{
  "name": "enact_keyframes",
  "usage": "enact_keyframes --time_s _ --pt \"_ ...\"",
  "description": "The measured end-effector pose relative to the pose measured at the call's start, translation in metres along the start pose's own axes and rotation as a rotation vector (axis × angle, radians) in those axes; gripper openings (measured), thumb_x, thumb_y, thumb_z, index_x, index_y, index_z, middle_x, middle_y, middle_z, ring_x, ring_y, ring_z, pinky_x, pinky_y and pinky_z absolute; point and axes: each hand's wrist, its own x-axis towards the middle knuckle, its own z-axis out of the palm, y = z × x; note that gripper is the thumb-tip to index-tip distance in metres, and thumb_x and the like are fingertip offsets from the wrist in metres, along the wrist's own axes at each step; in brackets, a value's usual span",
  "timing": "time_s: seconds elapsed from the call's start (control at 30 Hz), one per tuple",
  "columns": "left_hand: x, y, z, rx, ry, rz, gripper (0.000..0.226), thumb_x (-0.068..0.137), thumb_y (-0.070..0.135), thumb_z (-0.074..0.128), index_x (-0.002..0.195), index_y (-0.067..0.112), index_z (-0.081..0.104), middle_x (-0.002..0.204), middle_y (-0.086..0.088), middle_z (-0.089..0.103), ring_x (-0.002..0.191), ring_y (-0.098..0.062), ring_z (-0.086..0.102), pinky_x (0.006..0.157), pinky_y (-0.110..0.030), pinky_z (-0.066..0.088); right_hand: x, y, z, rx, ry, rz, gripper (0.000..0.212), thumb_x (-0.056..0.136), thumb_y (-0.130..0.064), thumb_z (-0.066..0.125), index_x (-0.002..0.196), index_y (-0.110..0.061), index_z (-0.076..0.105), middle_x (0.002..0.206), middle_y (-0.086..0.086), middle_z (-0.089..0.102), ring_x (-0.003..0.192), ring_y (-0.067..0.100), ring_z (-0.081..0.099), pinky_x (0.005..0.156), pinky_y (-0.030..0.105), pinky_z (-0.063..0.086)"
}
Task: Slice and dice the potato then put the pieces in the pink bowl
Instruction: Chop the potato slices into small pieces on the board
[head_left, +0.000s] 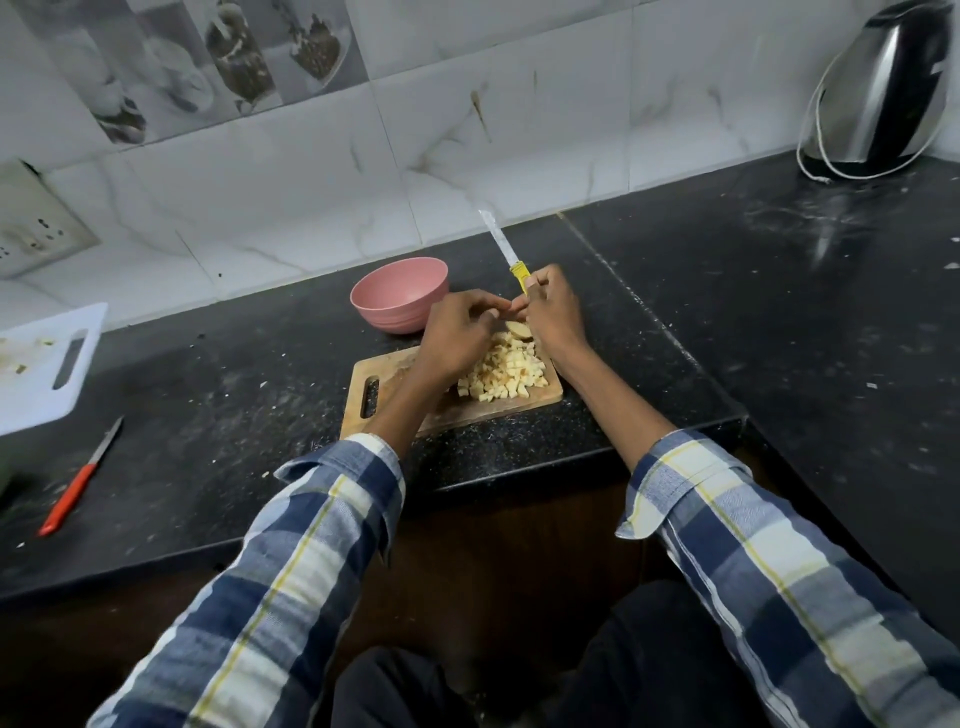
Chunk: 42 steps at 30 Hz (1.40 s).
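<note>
A pile of diced potato pieces (503, 376) lies on a wooden cutting board (384, 376) at the counter's front edge. An uncut potato slice (519, 329) sits at the pile's far end, between my hands. My right hand (550, 312) grips a yellow-handled knife (503, 245) with its blade pointing up and away. My left hand (460, 330) hovers over the board, its fingertips meeting the right hand's fingers; what they pinch is too small to tell. The pink bowl (399, 294) stands just behind the board, and the part of its inside that shows holds nothing.
A white cutting board (47, 364) and a red-handled knife (80, 478) lie at the left on the black counter (779, 312). A steel kettle (883, 93) stands at the back right. A tiled wall runs behind.
</note>
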Motion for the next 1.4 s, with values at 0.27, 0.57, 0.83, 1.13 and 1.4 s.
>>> enact_keyframes --time_s 0.27,0.57,0.83,1.13,1.4 --pt "0.026 0.007 -0.007 0.229 -0.372 0.100 0.038 0.092 -0.012 0.055 0.112 0.010 0.079 0.107 -0.002 0.077 0.087 0.001 0.066 0.076 -0.009 0.049 0.000 -0.002 -0.006 0.003 0.057 0.014 0.010 0.109 -0.017 0.046 0.101 -0.011 0.051 0.087 0.002 0.069 0.072 0.009 0.062 0.058 0.021 0.044" --pt "0.044 0.009 -0.008 0.420 -0.421 0.176 0.024 0.094 0.000 0.069 0.113 0.010 0.078 0.103 0.004 0.074 0.092 -0.011 0.066 0.081 -0.021 0.047 0.004 0.001 -0.006 -0.021 0.064 0.041 0.011 0.108 -0.018 0.047 0.101 -0.012 0.053 0.091 0.000 0.067 0.076 0.007 0.059 0.057 0.022 0.040" --pt "0.044 0.000 -0.004 0.512 -0.297 0.205 0.022 0.090 0.006 0.068 0.105 0.019 0.076 0.100 0.002 0.077 0.087 -0.014 0.069 0.081 -0.038 0.059 0.006 0.003 -0.005 0.003 0.058 0.040 0.011 0.108 -0.018 0.048 0.100 -0.012 0.054 0.100 0.006 0.069 0.086 0.016 0.066 0.060 0.026 0.043" --pt "0.041 0.003 -0.005 0.393 -0.238 0.153 0.009 0.082 0.018 0.083 0.089 0.021 0.077 0.081 0.010 0.076 0.075 -0.008 0.072 0.074 -0.040 0.062 0.007 0.003 -0.005 -0.018 0.037 0.023 0.012 0.107 -0.019 0.050 0.097 -0.013 0.053 0.099 0.008 0.067 0.080 0.015 0.060 0.058 0.027 0.039" --pt "0.033 0.010 -0.013 0.303 -0.159 0.113 0.012 0.079 0.018 0.086 0.083 0.019 0.075 0.074 0.011 0.073 0.067 -0.001 0.067 0.061 -0.017 0.051 0.004 0.000 -0.003 -0.039 -0.027 0.005 0.013 0.107 -0.019 0.049 0.102 -0.010 0.057 0.091 0.001 0.061 0.078 0.014 0.055 0.060 0.028 0.040"
